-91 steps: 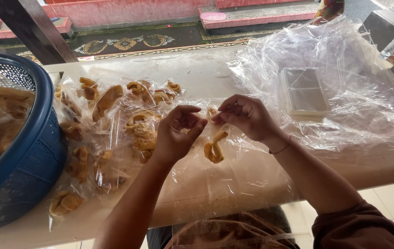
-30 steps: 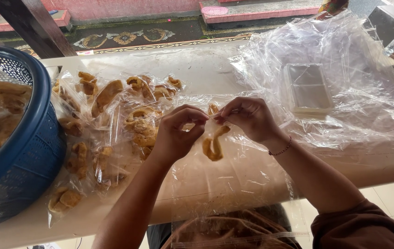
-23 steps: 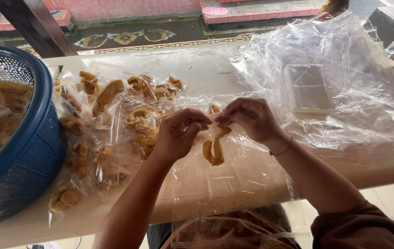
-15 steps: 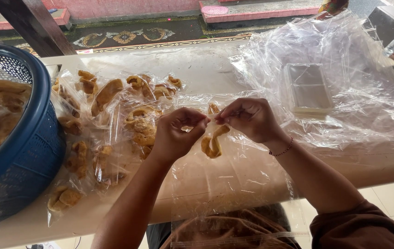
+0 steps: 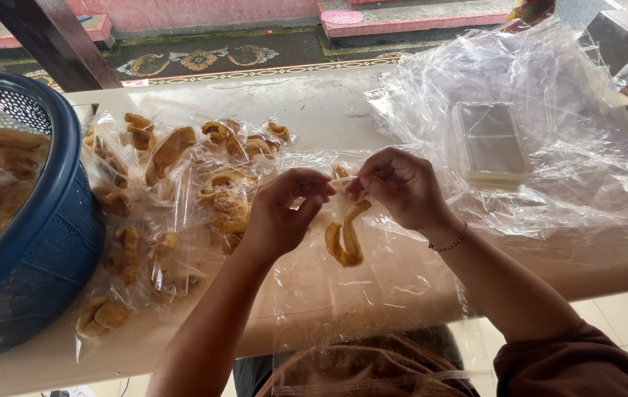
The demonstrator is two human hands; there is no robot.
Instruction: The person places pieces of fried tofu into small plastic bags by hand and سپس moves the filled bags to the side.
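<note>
Snack bag (image 5: pixel 343 242), clear plastic with a few fried curls inside, hangs between both hands above the surface (image 5: pixel 329 110). Left hand (image 5: pixel 281 213) and right hand (image 5: pixel 398 187) each clamp the bag mouth; since a second ago pinch looks tighter, mouth gathered. Filled bags (image 5: pixel 159 191) lie left; blue basket (image 5: pixel 42 242) holds loose curls

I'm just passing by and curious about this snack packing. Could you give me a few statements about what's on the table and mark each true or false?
1. Both hands, left hand and right hand, pinch the top of a clear bag. True.
2. That bag is empty. False: a fried snack piece sits inside.
3. The basket at the left is red. False: it is blue.
4. Filled snack packets lie between basket and hands. True.
</note>
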